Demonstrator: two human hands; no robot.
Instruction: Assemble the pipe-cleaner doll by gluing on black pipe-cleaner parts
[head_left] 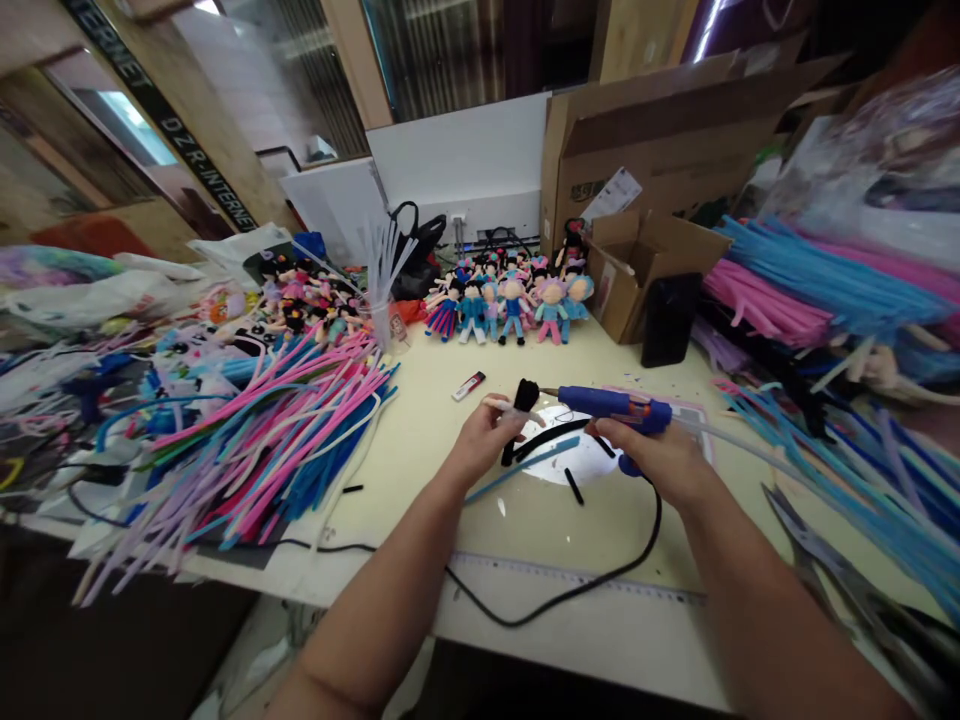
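My right hand grips a blue hot glue gun, its nozzle pointing left toward a black fuzzy pipe-cleaner piece. My left hand pinches that black piece together with a thin pale stick, holding it upright just above the table. The gun's black cord loops across the cream tabletop toward me. Under the hands lies a shiny white patch with short black pipe-cleaner bits on it.
A big heap of pink, blue and purple pipe cleaners covers the left side; more blue and pink bundles lie at right. Small finished dolls stand in a row at the back, by cardboard boxes. Scissors lie right; a ruler runs along the front edge.
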